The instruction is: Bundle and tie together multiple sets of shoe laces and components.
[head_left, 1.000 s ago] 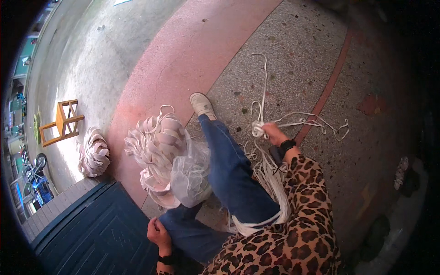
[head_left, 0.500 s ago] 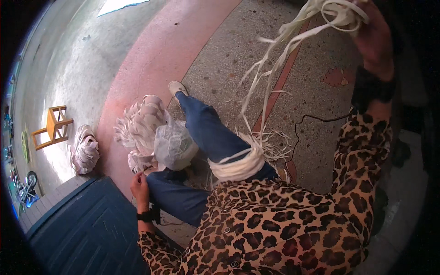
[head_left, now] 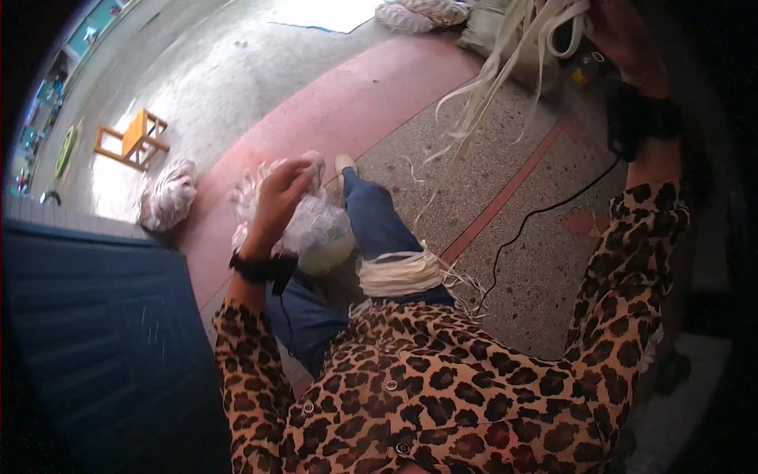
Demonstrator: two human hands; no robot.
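Up at the far right, my right hand [head_left: 626, 46] is closed around a bundle of long cream strips [head_left: 525, 55], whose loose ends hang down toward the floor. My left hand [head_left: 283, 197] is raised in front of a white plastic bag [head_left: 320, 237], fingers pressed together; whether anything is pinched in them is too small to tell. A thick band of cream strips [head_left: 401, 274] lies across my thigh, its loose ends spilling off to the right. Behind my left hand, partly hidden by it, is a pile of pale, scalloped pieces [head_left: 243, 193].
A blue panelled door or board [head_left: 95, 316] stands close on my left. Beyond it are a pale ruffled bundle [head_left: 168, 195] and a wooden chair [head_left: 136, 142]. Large sacks [head_left: 493, 35] lie at the far edge. A black cable [head_left: 525, 213] runs from my right wrist.
My left hand has risen from beside my knee to in front of the bag. My right hand stays high with the strips. The view has shifted, bringing the sacks into sight.
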